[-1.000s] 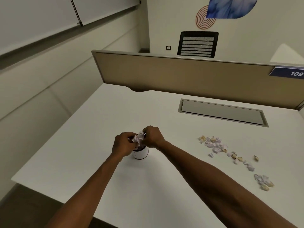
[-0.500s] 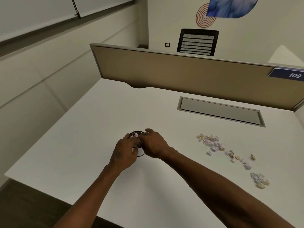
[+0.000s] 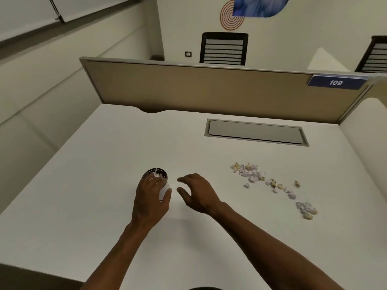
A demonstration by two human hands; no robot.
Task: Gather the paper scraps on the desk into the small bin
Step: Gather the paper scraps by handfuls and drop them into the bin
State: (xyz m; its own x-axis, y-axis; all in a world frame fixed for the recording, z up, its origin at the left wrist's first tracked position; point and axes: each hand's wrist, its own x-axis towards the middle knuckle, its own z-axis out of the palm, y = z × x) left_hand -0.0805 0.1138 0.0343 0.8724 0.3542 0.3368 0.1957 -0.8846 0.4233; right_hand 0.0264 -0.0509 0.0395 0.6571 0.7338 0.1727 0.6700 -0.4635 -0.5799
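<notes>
Holding the small bin (image 3: 162, 186) steady with your left hand (image 3: 151, 197), reach your empty, loose right hand (image 3: 196, 192) toward the paper scraps (image 3: 272, 183) near the desk's (image 3: 104, 206) right edge.

White desk (image 3: 104, 206), pale lilac and yellowish scraps (image 3: 254, 173), white bin (image 3: 162, 190) with dark rim.

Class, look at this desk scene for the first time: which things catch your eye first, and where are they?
The left hand grips a small bin with paper inside, near the desk's middle. The right hand hovers open beside it. A trail of paper scraps lies to the right.
</notes>
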